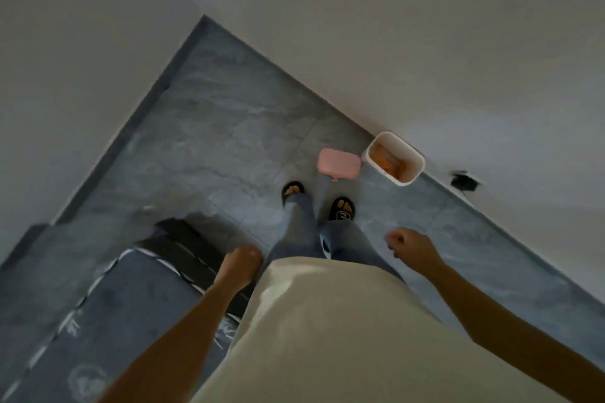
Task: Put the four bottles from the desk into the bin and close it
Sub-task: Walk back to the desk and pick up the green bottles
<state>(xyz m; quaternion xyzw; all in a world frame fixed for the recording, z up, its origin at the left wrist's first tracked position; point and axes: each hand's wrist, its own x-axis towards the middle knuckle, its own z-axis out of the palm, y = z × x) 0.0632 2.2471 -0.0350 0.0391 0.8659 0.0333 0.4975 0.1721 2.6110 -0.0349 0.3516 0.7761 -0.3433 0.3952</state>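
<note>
A: Farthest left of the bin, what do we have?

B: A dark mat (137, 298) with white marks on the grey floor (209, 141). Nearer the bin we see our left hand (244, 260), fingers curled into a loose fist, holding nothing.

A: And between that hand and the bin?

B: Our two feet in black sandals (342, 208), toes pointing toward the bin. The pink lid (339, 163) lies flat on the floor just left of the bin, touching or almost touching it; we cannot tell which.

A: The bin itself?

B: The white bin (414, 159) stands open against the wall (425, 42), with something orange (388, 160) inside. It is too blurred for us to tell whether those are bottles.

A: Our other hand?

B: Our right hand (409, 244) hangs below the bin, fingers curled, empty. A small dark thing (465, 180) sits right of the bin, by the wall.
</note>
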